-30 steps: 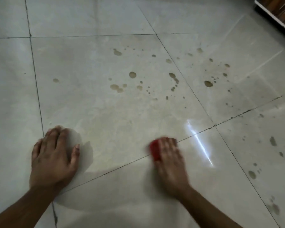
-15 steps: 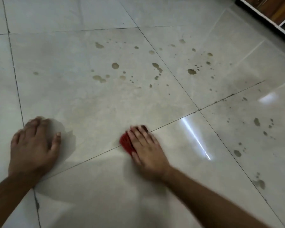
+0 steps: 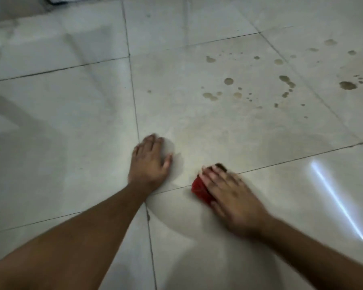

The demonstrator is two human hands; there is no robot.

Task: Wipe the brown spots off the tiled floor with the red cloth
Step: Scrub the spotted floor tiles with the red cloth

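right hand [image 3: 233,197]: flat on the floor, palm down, fingers laid close together on top of the red cloth [image 3: 200,190], pressing it to the tile. bit blurry tbh

red cloth: bunched up under that hand, only the left edge pokes out past the fingers. it sits right on a grout line [image 3: 291,160], near the corner where 4 tiles meet

left hand [image 3: 149,162]: also flat on the floor, palm down, fingers loosely spread, thumb sticking out to the right. holding nothing, just propped there beside the cloth hand, not touching it

brown spots [image 3: 228,81]: a whole scatter of them up and to the right on the tiled floor [image 3: 71,132], well apart from the cloth. biggest blotch [image 3: 347,85] is way over near the right edge

glare streak [image 3: 340,203]: bright white line on the tile right of the cloth hand
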